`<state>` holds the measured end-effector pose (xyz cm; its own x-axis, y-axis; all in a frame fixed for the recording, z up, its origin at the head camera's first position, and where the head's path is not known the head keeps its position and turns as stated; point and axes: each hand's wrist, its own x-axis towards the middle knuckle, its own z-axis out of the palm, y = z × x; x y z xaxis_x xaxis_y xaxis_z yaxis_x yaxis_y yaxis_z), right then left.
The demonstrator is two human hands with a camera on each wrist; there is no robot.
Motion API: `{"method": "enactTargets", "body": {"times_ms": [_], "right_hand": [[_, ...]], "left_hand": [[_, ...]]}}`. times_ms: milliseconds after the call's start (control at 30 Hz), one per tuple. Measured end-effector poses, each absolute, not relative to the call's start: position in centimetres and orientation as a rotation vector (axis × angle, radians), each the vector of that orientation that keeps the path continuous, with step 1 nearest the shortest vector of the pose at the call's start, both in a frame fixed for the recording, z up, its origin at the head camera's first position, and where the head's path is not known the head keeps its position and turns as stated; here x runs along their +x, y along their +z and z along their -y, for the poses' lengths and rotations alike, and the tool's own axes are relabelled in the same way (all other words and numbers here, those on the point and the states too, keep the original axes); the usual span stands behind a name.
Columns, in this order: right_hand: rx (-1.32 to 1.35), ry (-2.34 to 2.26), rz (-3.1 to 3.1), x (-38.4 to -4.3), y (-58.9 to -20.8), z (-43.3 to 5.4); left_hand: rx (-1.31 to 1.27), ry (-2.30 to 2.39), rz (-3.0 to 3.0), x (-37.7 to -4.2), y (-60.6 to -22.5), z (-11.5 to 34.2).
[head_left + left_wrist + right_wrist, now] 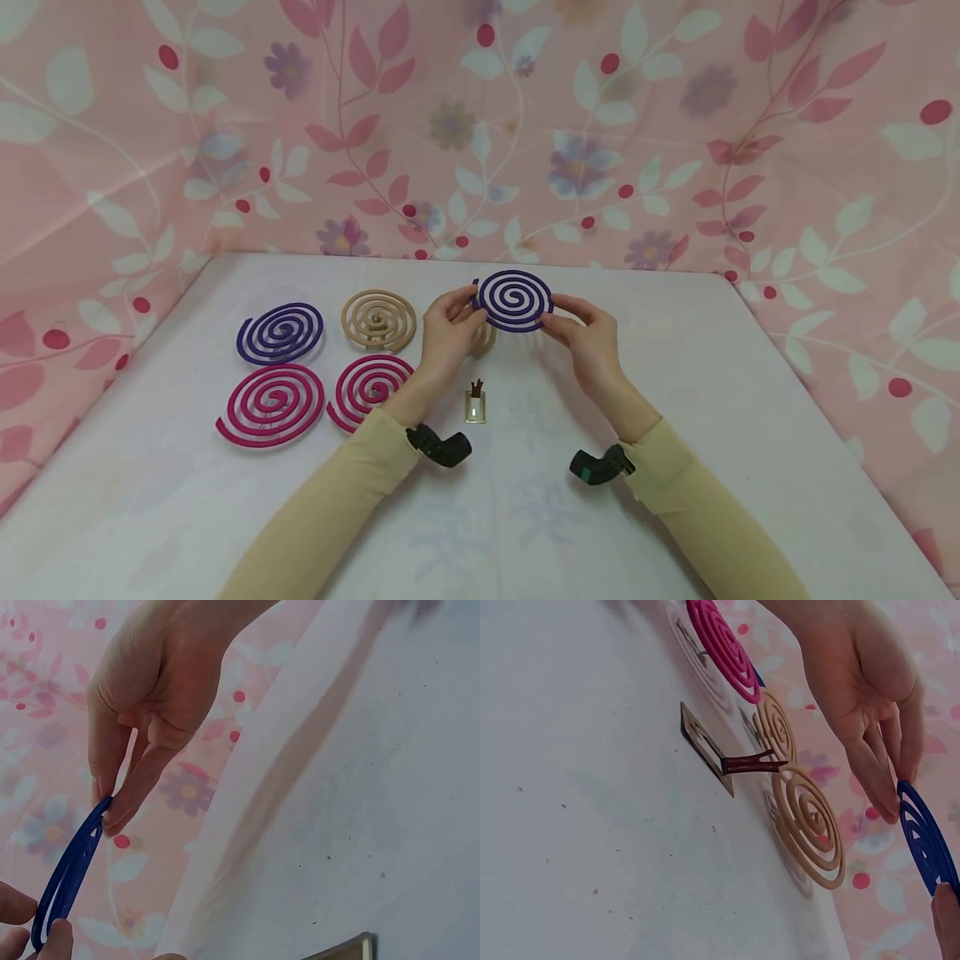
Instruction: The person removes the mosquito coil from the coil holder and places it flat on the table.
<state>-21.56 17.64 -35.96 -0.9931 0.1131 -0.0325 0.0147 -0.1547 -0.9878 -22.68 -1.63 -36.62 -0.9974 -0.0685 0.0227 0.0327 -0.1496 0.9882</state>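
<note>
Head view, hands point(448, 333) point(596, 343) pinching blue coil point(514, 297), tan coil point(489, 340) behind — mostly hidden

I see pink cloth point(517, 117), leafy and flowered, hanging behind the white bench point(697, 358) and along both its sides.

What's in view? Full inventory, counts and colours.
Held coil: 1, dark blue, raised at centre
Second blue coil: 1, dark blue, far row, left
Tan coils: 2, tan, far row; right one mostly hidden in head view
Pink coils: 2, bright pink, near row
Bare stand: 1, metallic base, dark red prongs, right of pink coils
Table: 1, white, beneath
Floral backdrop: pink, around table
Wrist devices: 2, black, one per wrist
Sleeves: 2, pale yellow, forearms
Left hand: 1, bare, pinching held coil's left edge
Right hand: 1, bare, pinching its right edge
</note>
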Motion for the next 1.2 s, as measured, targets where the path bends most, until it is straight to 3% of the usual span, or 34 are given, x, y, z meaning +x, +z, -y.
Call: {"method": "enactTargets", "body": {"times_ms": [300,900,1200], "right_hand": [[-0.196,2.373,1.914,-23.4,-35.7,-17.8],[-0.259,2.461,1.688,-27.7,-34.9,-17.3],[-0.306,2.468,1.637,-28.9,-35.6,-17.1]], "left_hand": [[0.198,-2.323,2.003,-24.3,-36.2,0.8],[0.215,-2.603,1.431,-27.9,-35.5,-1.0],[0.245,-2.591,1.444,-28.9,-36.0,-1.1]]}}
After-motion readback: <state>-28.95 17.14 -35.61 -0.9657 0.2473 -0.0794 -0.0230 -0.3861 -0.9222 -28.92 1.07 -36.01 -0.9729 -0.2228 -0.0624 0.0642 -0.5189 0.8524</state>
